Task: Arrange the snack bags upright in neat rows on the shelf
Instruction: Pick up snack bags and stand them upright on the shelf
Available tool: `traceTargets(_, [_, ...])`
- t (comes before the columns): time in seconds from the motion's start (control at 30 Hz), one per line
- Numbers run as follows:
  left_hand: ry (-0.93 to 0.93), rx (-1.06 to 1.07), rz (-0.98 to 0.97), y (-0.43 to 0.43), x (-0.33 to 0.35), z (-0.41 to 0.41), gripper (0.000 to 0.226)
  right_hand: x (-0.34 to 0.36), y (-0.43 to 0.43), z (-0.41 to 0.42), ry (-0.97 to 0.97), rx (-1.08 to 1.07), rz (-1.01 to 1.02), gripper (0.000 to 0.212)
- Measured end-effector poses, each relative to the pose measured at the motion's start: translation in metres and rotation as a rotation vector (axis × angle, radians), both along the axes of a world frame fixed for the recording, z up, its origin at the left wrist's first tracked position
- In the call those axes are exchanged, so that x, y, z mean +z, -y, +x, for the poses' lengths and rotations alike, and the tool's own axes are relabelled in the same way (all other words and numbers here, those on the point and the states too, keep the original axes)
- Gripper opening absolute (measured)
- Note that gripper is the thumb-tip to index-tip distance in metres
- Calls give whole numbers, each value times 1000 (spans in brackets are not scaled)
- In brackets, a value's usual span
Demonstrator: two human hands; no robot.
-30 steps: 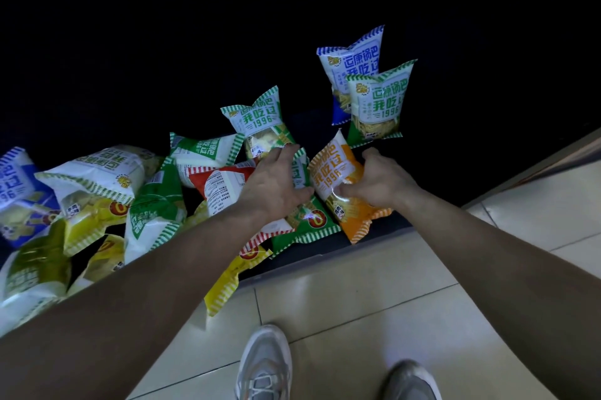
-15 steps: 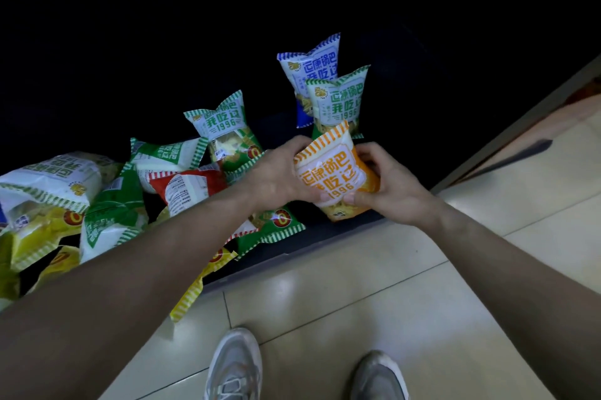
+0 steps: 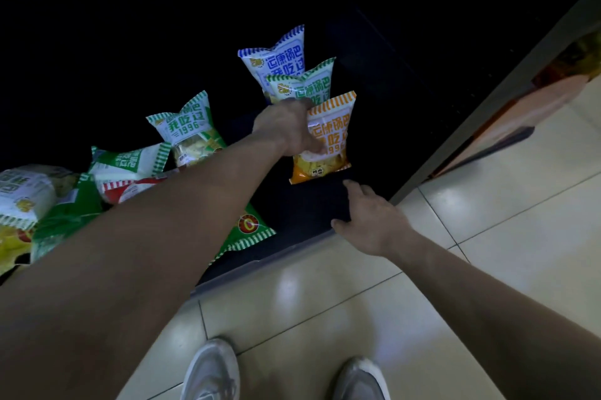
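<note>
The light was dim overall. The shelf fell away into near-black at the far side, where only the pale print of the snack bags caught light, the orange bag sharpest among them. Soft glare patches lay on the glossy floor tiles near the shoes. Straight lines bowed toward the edges.
</note>
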State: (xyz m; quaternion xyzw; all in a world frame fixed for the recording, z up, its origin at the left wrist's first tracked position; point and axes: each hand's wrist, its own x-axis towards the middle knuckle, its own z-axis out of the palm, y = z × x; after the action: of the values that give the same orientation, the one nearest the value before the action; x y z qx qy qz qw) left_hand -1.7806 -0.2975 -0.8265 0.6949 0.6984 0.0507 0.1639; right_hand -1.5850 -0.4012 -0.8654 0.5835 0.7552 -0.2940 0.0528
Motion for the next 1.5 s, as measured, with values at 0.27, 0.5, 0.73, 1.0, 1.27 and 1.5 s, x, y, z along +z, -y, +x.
traceTargets(0.27, [-344, 13, 248, 2, -8, 18, 86, -2, 2, -1, 41, 43, -6, 78])
traceTargets(0.5, [-279, -14, 283, 29, 18, -7, 97, 25, 0, -22, 65, 91, 37, 69])
traceTargets(0.73, [-243, 125, 74, 119, 40, -121, 80, 40, 3, -82, -47, 139, 0, 72])
traceTargets(1.0, [-82, 241, -62, 183, 9, -187, 83, -2, 5, -148, -127, 76, -194, 87])
traceTargets(1.27, [-15, 237, -7, 189, -10, -198, 78, -28, 1, -171, -200, 23, -288, 63])
traceTargets(1.5, [-67, 177, -1, 189, -13, -187, 74, 9, -6, -142, -99, 67, 82, 69])
